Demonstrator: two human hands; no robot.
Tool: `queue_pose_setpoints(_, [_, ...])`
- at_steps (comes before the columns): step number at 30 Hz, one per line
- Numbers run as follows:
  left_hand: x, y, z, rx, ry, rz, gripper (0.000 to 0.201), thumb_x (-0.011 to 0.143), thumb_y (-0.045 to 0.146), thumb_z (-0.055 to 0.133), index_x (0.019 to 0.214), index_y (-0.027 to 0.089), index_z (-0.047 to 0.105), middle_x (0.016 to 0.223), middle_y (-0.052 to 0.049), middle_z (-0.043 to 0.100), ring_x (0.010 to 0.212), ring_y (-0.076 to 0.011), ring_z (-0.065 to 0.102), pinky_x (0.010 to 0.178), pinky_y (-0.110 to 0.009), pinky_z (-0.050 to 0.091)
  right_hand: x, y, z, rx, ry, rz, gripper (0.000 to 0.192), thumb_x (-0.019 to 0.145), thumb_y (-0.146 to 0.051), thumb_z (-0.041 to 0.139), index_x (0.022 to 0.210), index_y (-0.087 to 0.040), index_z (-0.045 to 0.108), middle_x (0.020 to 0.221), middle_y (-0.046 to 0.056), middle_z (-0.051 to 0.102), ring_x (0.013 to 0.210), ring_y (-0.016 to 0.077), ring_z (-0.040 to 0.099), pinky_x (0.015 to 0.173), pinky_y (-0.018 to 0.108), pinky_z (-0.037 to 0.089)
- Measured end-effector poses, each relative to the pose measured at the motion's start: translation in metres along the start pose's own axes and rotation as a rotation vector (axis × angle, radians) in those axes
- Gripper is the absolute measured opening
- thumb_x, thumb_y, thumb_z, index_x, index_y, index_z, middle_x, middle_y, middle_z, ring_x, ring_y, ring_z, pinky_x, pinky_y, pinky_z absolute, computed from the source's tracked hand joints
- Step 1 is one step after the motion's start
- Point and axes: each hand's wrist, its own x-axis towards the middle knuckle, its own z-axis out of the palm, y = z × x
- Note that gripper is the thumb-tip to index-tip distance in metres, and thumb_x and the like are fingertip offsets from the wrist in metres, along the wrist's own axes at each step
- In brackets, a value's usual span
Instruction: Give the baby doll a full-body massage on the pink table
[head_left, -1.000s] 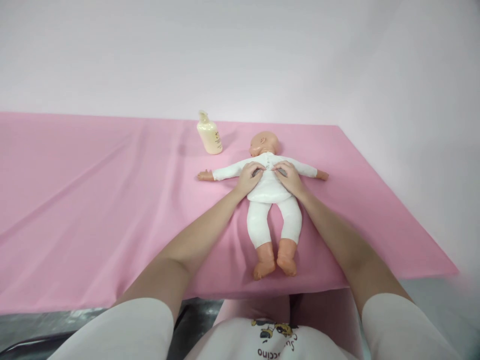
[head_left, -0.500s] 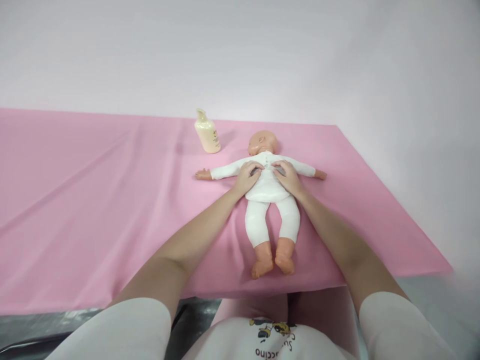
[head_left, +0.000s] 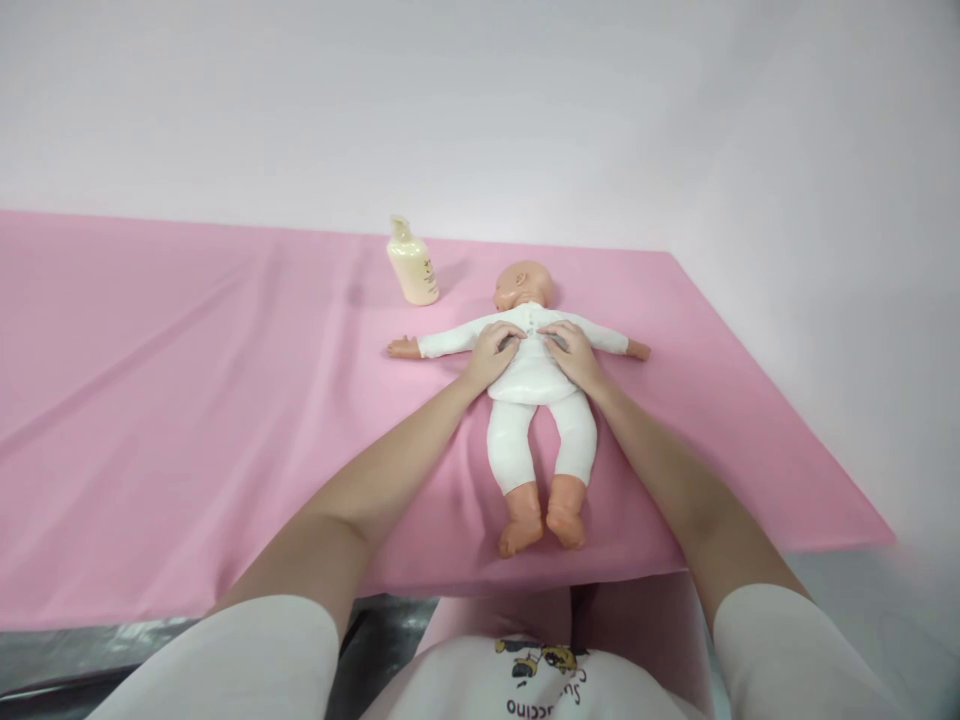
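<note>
A baby doll (head_left: 534, 384) in a white long-sleeved top and white trousers lies stretched out on the pink cloth, its head away from me and turned to the left. Its arms spread to both sides and its bare feet point toward me. My left hand (head_left: 492, 354) rests on the left side of the doll's upper torso, fingers bent and thumb apart. On the right side, my right hand (head_left: 573, 354) lies in a mirrored pose, its fingertips touching the top near small marks at the middle. Shadow darkens the space under both palms.
A cream pump bottle (head_left: 414, 270) stands beyond the doll's left-hand arm. The pink cloth (head_left: 187, 400) covers the table, with folds at the left and its front edge close to my body. A pale wall (head_left: 480, 110) rises behind.
The view has shifted very slightly, so everything sits a little further left. Both hands stay on the doll's torso in nearly the same pose.
</note>
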Motion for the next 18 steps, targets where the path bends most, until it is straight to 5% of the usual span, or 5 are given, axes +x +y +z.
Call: queue_pose_setpoints(18, [-0.0011, -0.0045, -0.0001, 0.056, 0.011, -0.040, 0.018, 0.084, 0.017, 0.052, 0.095, 0.023, 0.065, 0.117, -0.006, 0.061, 0.114, -0.0225, 0.053, 0.107, -0.044, 0.036, 0.0008, -0.0001, 0.0002, -0.023, 0.005, 0.012, 0.030, 0.092, -0.020, 0.042, 0.100, -0.024, 0.070, 0.102, 0.005, 0.069, 0.103, 0.0205, 0.060, 0.099, 0.040, 0.045])
